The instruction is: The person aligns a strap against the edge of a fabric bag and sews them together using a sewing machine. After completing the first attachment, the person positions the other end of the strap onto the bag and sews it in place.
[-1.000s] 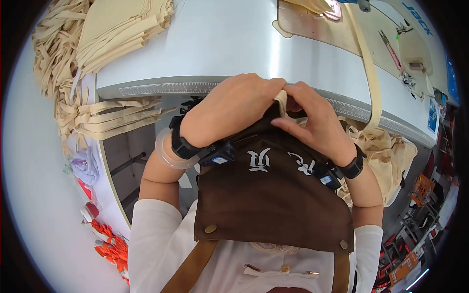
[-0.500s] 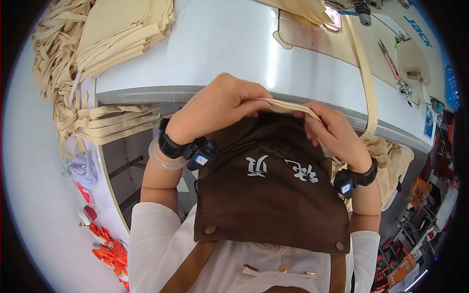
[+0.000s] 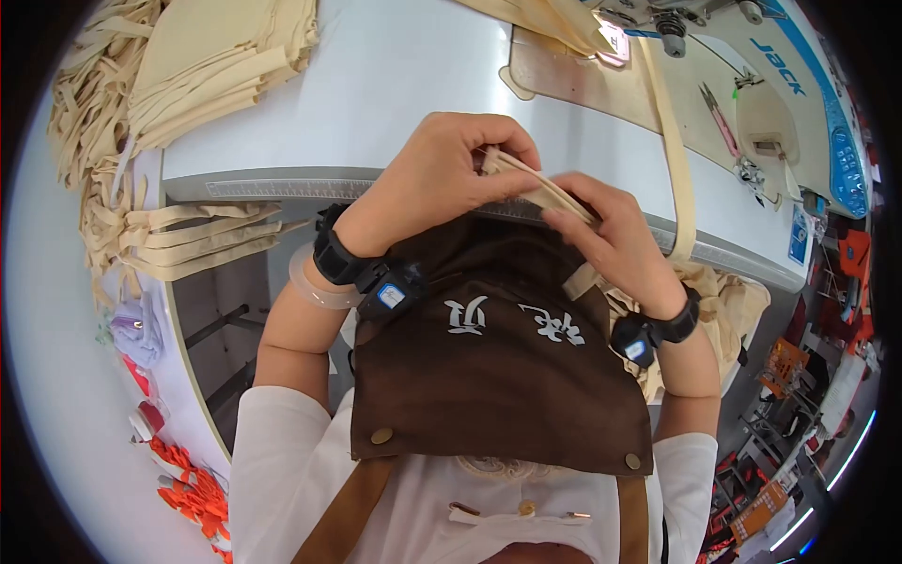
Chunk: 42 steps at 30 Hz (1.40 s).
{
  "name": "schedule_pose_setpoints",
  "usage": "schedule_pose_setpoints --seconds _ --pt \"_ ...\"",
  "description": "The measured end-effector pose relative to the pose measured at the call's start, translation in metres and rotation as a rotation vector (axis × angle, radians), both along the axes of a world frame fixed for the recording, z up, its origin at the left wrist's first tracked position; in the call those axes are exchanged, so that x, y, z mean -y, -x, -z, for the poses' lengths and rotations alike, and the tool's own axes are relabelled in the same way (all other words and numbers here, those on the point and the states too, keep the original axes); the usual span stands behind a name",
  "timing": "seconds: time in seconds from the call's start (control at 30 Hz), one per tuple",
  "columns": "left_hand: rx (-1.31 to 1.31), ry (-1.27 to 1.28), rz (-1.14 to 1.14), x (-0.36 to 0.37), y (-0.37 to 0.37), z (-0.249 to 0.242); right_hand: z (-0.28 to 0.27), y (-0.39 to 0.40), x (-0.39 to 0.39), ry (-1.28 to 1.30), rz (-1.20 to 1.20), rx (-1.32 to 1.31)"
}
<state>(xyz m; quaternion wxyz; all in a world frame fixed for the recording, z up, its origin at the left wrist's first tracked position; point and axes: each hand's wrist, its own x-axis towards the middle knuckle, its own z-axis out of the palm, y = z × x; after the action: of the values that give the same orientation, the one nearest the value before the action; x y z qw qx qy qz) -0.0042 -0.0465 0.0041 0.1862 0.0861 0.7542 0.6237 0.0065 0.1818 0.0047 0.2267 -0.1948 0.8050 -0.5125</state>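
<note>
A folded cream fabric strip [image 3: 550, 195] is stretched between my two hands, just above the top of the brown apron [image 3: 498, 395]. My left hand [image 3: 456, 169] pinches its left end between thumb and fingers, where a short end sticks up. My right hand [image 3: 611, 235] grips the other end, and a short tail of cloth hangs below that palm. Both wrists carry black straps with small devices.
Stacked cream cloth [image 3: 221, 66] and bundled straps [image 3: 94, 103] lie at the upper left. A sewing machine [image 3: 799, 103], pink-handled tweezers [image 3: 720, 120] and a long cream strap [image 3: 675, 160] are on the right. More cream cloth [image 3: 719, 310] fills a bin below the table's right edge.
My left hand has lifted and turned, raising its end of the strip. The strip now slants down to the right, and the surroundings have shifted slightly left in view.
</note>
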Motion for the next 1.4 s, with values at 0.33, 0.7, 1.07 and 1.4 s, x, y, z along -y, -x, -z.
schedule_pose_setpoints --seconds 0.33,0.7,1.07,1.4 --pt "-0.112 0.02 0.031 0.004 0.006 0.0 -0.002 0.004 -0.007 -0.118 -0.014 -0.076" --pt "-0.336 -0.092 -0.024 0.002 0.011 0.005 0.004 -0.003 -0.014 0.059 0.174 0.271" --pt "-0.05 -0.103 0.044 0.0 0.018 0.007 0.014 -0.005 -0.014 -0.053 0.063 -0.129" --pt "-0.23 -0.173 -0.029 -0.016 0.008 0.021 0.016 -0.004 -0.012 0.135 0.194 0.13"
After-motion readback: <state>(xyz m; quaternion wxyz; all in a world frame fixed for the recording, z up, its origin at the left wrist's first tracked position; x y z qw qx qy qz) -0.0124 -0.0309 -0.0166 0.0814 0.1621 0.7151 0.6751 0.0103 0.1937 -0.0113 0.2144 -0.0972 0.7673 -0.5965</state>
